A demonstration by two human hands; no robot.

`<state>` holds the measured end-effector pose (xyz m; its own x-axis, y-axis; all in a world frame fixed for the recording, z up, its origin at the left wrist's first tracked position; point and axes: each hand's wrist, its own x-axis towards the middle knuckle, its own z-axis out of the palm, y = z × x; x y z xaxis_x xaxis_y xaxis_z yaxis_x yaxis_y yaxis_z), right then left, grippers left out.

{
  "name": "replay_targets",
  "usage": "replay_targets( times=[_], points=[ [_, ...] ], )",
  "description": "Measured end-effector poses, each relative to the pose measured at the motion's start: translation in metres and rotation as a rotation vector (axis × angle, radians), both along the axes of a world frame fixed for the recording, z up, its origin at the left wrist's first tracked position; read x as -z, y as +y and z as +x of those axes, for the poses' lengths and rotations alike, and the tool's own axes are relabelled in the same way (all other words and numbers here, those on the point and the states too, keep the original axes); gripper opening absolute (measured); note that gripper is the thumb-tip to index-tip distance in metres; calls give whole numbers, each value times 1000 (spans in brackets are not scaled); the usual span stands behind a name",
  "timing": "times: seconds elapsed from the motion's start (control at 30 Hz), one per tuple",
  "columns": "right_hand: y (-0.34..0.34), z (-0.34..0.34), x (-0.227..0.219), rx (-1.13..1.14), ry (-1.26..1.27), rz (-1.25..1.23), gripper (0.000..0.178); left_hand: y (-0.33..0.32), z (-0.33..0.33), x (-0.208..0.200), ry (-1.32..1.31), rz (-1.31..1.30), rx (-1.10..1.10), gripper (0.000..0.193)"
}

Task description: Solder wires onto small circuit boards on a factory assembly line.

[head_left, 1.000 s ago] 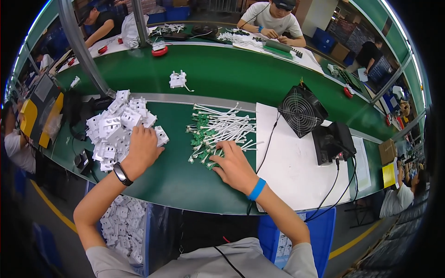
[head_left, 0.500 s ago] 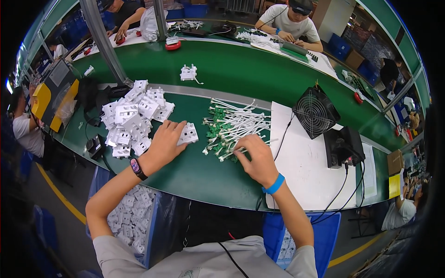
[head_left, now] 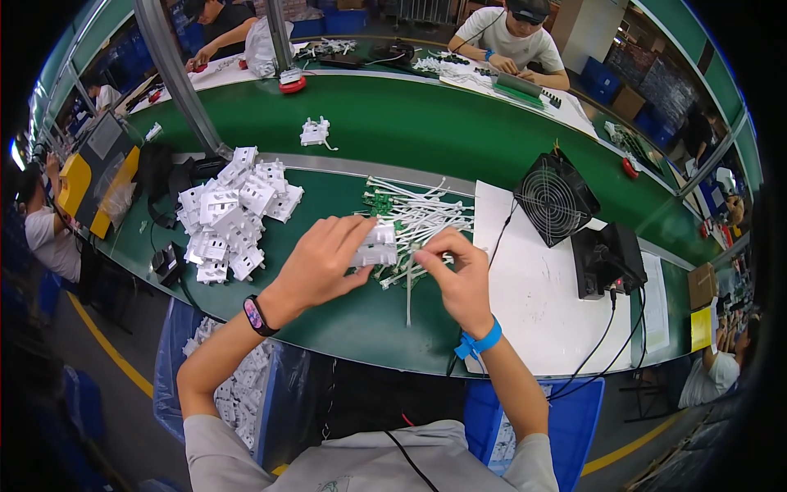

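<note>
Centre of frame — left hand (head_left: 324, 261) has carried a white case (head_left: 377, 244) beside the right hand (head_left: 459, 279); left fingers clamped on case, right fingertips pinched on a cable (head_left: 409, 297), now hanging — both parts thus in hand, close together.

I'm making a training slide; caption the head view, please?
Over a green bench, the left hand holds a white part, the right hand a white wire.

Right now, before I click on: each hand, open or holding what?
Left hand: closed, holding a white plastic part.
Right hand: closed, thumb and finger pinching a white cable that hangs down.
</note>
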<state>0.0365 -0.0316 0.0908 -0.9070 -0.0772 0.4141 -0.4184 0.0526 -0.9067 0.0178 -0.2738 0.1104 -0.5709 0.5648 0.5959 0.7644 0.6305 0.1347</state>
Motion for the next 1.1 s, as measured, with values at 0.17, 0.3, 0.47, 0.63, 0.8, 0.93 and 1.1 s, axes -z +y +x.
replay_targets(
  times=[0.17,0.3,0.47,0.63,0.8,0.93,1.1],
  points=[
    [-2,1,2,-119,-105,76,8,13,4,-3,8,-27,41,70],
    [4,4,16,-63,-163,6,10,20,2,-2,14,-75,42,67],
    [13,2,21,-83,-254,35,9,21,0,1,-28,-120,51,67],
    [16,1,27,-91,-277,48,9,26,2,0,-64,-163,86,66],
    [13,-1,33,92,-209,12,19,38,-1,0,-100,-132,98,65],
    [29,-8,35,-112,-372,-73,24,55,-2,-5,-299,-42,87,65],
    [45,4,16,-44,-261,52,23,75,-12,-5,-639,253,182,47]
  ],
)
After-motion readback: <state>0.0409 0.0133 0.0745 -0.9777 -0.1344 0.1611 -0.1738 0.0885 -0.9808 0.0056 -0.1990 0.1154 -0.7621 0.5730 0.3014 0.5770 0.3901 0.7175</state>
